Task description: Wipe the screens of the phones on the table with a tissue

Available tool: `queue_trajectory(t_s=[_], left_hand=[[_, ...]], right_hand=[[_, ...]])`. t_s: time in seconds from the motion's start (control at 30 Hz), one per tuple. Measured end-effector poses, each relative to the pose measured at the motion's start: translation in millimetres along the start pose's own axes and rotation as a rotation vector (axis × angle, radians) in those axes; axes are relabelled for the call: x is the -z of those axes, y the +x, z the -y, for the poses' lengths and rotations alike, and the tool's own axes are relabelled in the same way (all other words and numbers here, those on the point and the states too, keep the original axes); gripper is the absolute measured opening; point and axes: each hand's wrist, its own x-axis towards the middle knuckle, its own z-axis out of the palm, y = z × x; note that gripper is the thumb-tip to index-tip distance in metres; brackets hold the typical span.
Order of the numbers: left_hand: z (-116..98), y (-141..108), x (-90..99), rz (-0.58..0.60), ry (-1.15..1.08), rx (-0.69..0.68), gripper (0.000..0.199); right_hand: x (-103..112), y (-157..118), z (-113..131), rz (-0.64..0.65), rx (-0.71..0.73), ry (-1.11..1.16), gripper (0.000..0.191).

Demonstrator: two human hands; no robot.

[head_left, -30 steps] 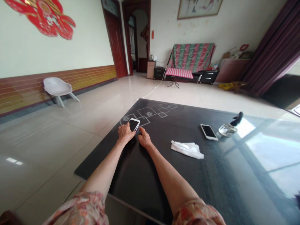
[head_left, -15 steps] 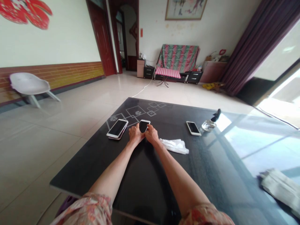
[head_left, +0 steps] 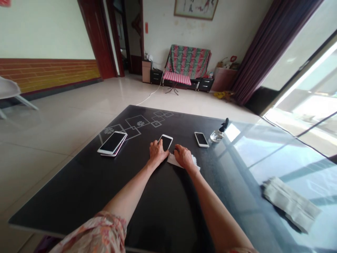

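Note:
My left hand [head_left: 157, 154] grips a white-framed smartphone [head_left: 166, 142] with a dark screen, fingers at its left edge and thumb near its lower end. Just right of it, my right hand [head_left: 183, 156] has curled fingers on a white tissue [head_left: 172, 160], whose ends stick out on both sides; the palm hides its middle. To the left lies a larger white smartphone [head_left: 113, 142] on top of another flat device, mostly covered. A smaller white smartphone [head_left: 201, 139] rests on the right, beside a clear bottle [head_left: 218, 135] with a black pump top.
All of this is on a glossy black table [head_left: 79, 189] with a diamond pattern at its far left. A folded grey cloth [head_left: 291, 202] lies at the right. Beyond stand a small striped table [head_left: 177, 78] and, at far left, a white chair [head_left: 9, 88].
My right hand has left the smartphone and moved right onto the tissue. My left hand still holds the phone, now tilted rightward. The whole view has turned to the right.

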Motion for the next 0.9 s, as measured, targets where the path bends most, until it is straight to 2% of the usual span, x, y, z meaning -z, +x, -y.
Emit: queue_trajectory(t_s=[0.1,0.27,0.4,0.67,0.9], left_hand=[[-0.6,-3.3,-5.5,-0.042,0.000,-0.051,0.064],[0.9,-1.5,-13.1,-0.019,-0.018,-0.092,0.068],[1.3,3.7,-14.8,-0.006,-0.011,-0.081,0.069],[-1.4,6.8,-13.8,-0.009,0.010,-0.072,0.067],[-2.9,8.0,-13.5,-0.027,0.010,-0.066,0.067]], right_hand=[[-2.8,-11.1,-4.0,-0.044,0.068,-0.005,0.023],[-1.0,-20.7,-3.9,-0.085,0.100,0.119,0.021],[2.9,-18.2,-8.4,-0.108,0.127,0.244,0.018],[0.1,-12.8,-12.0,-0.103,0.129,0.197,0.014],[9.5,-15.2,-10.6,-0.083,0.185,0.297,0.014]])
